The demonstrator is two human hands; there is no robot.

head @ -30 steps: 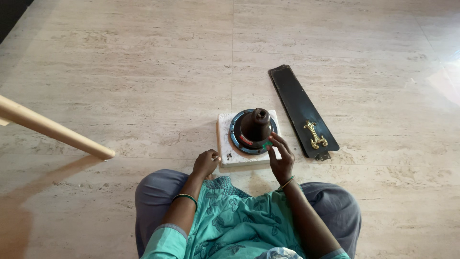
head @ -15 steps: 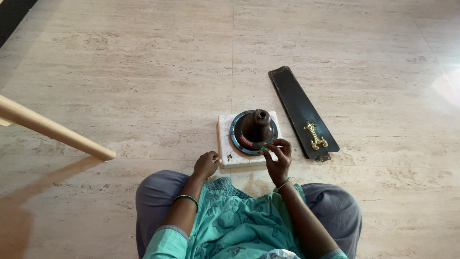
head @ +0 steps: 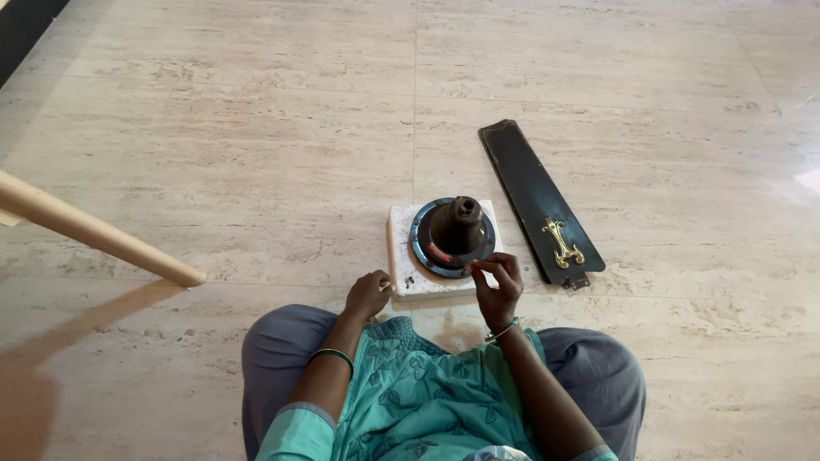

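Note:
A dark bell-shaped fan motor housing [head: 455, 230], with a ring of red and green near its base, stands on a white square block [head: 401, 271] on the floor in front of my crossed legs. My right hand [head: 498, 280] is at the housing's near right rim, thumb and forefinger pinched together on something too small to make out. My left hand [head: 367, 294] rests with curled fingers against the block's near left corner, thumb touching its edge. Both wrists wear bangles.
A black fan blade [head: 536, 198] with a gold ornament [head: 562, 242] lies on the stone tile floor just right of the block. A pale wooden leg [head: 94, 239] slants in from the left edge. Small dark bits lie on the block's near left part.
My right hand has drawn back from the housing's right side to its near rim and pinched its fingers. My left hand stays at the block's corner.

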